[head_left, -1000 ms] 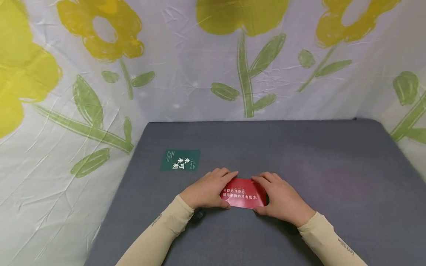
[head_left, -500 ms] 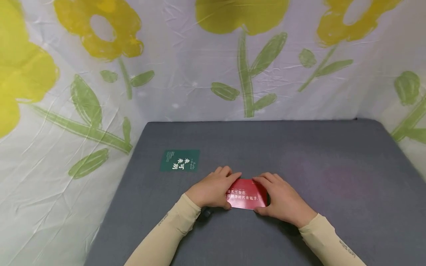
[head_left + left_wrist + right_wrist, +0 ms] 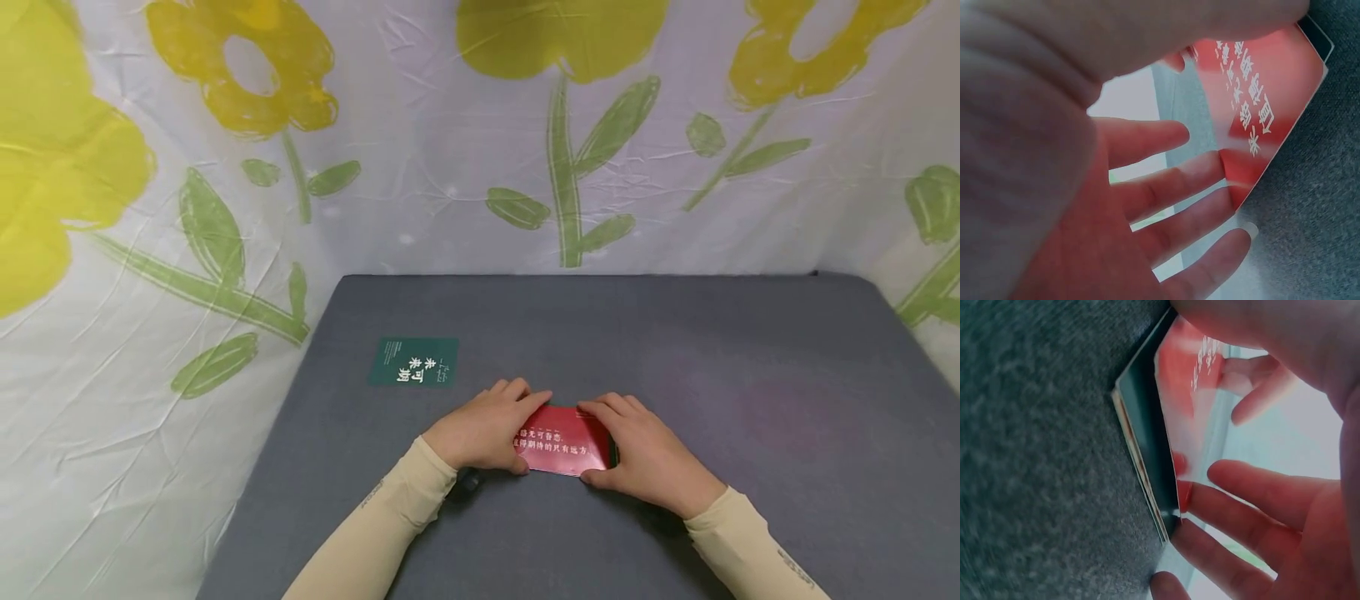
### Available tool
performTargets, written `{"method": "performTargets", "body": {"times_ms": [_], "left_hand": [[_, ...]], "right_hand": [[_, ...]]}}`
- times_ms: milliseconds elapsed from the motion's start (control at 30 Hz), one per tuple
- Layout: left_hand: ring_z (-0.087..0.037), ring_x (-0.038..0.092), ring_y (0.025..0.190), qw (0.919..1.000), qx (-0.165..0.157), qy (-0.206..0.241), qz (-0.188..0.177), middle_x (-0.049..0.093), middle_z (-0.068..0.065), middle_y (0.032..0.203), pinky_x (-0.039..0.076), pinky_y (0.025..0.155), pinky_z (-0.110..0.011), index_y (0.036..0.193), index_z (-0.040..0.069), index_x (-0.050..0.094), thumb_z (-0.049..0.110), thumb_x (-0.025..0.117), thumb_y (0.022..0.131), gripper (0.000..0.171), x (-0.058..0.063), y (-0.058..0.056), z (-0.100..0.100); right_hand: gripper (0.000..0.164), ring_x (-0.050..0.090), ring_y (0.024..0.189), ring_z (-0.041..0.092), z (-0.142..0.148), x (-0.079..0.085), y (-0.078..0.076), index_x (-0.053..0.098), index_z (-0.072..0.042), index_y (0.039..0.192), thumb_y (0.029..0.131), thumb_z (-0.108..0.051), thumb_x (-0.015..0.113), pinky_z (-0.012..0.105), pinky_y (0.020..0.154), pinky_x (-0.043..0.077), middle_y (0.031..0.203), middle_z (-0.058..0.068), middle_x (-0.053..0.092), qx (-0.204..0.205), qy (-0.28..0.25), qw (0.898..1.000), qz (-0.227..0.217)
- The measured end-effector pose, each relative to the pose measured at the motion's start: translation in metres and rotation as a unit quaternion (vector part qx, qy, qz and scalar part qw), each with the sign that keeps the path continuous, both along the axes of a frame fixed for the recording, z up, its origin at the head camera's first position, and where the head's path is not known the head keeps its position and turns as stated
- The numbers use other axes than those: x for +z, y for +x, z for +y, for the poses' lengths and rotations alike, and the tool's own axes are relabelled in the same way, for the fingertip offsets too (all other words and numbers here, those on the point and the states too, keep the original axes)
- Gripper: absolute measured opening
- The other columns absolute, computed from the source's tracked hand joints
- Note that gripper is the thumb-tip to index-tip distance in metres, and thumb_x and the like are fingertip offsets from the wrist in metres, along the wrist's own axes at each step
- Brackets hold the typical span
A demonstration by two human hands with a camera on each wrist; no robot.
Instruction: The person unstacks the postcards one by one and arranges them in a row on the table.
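Note:
A red card (image 3: 562,442) with white lettering lies on top of a small stack of cards at the middle of the table. My left hand (image 3: 483,427) holds its left end, thumb at the near edge and fingers at the far side; some lettering is hidden there. At the right end my right hand (image 3: 651,454) grips the stack between thumb and fingers. In the right wrist view a dark green card (image 3: 1146,419) sticks out from under the red one, with several thin layered edges below. The left wrist view shows fingertips (image 3: 1210,165) against the red card's end.
A separate green card (image 3: 414,362) with white lettering lies flat on the grey tabletop (image 3: 697,333), beyond and left of the hands. Behind the table hangs a white curtain (image 3: 420,150) printed with yellow flowers.
Over the last second my left hand has slid slightly right, covering more of the red card's left end. The right hand keeps its hold. The whole head view has shifted a little.

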State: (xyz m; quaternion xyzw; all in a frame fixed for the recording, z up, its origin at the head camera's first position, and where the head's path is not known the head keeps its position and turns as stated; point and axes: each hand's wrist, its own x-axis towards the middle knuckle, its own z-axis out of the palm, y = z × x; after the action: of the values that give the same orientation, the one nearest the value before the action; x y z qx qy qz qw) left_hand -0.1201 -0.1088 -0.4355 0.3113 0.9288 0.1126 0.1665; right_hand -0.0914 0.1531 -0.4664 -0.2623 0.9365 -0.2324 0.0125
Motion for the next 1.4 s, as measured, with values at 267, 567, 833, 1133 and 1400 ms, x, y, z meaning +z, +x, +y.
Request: {"method": "performTargets", "body": {"times_ms": [267,567,833,1133,1400], "left_hand": [[-0.022,0.054,0.131,1.0000,0.002,0.005,-0.003,0.057,-0.003,0.148,0.051,0.113,-0.039,0.165,0.015,0.045,0.035,0.093,0.082,0.098,0.002,-0.002,0.001],[-0.025,0.052,0.137,0.9994,0.015,0.029,0.008,0.056,-0.005,0.152,0.051,0.117,-0.043,0.165,0.014,0.044,0.033,0.094,0.082,0.099,0.005,-0.009,-0.003],[-0.025,0.051,0.139,0.9975,0.041,0.057,-0.010,0.055,-0.005,0.153,0.053,0.114,-0.044,0.165,0.013,0.044,0.031,0.096,0.078,0.103,0.005,-0.022,-0.019],[-0.026,0.050,0.143,0.9958,0.075,0.046,-0.023,0.055,-0.007,0.156,0.043,0.120,-0.052,0.165,0.014,0.045,0.031,0.098,0.076,0.106,0.006,-0.047,-0.046],[-0.023,0.052,0.142,0.9945,0.089,0.053,-0.018,0.056,-0.006,0.155,0.040,0.119,-0.053,0.166,0.013,0.043,0.029,0.097,0.077,0.105,0.002,-0.074,-0.069]], "right_hand": [[0.085,0.064,0.125,0.026,0.006,0.003,-0.004,0.063,-0.010,0.146,0.074,-0.035,0.099,0.051,0.105,0.059,0.137,0.002,0.068,-0.002,-0.005,1.000,-0.028],[0.086,0.064,0.124,0.029,0.003,0.016,-0.014,0.062,-0.009,0.148,0.074,-0.035,0.099,0.053,0.101,0.061,0.138,0.006,0.068,-0.003,0.002,1.000,-0.030],[0.086,0.064,0.127,0.028,-0.009,0.015,-0.033,0.061,-0.012,0.150,0.076,-0.037,0.097,0.050,0.103,0.061,0.141,0.005,0.067,0.008,-0.001,0.999,-0.045],[0.089,0.062,0.128,0.028,-0.039,0.019,-0.070,0.059,-0.013,0.152,0.077,-0.044,0.096,0.049,0.104,0.060,0.143,0.006,0.065,0.030,0.022,0.997,-0.071],[0.085,0.064,0.125,0.027,-0.063,0.017,-0.097,0.059,-0.011,0.152,0.080,-0.043,0.094,0.048,0.106,0.059,0.142,0.007,0.065,0.034,0.025,0.997,-0.064]]}}
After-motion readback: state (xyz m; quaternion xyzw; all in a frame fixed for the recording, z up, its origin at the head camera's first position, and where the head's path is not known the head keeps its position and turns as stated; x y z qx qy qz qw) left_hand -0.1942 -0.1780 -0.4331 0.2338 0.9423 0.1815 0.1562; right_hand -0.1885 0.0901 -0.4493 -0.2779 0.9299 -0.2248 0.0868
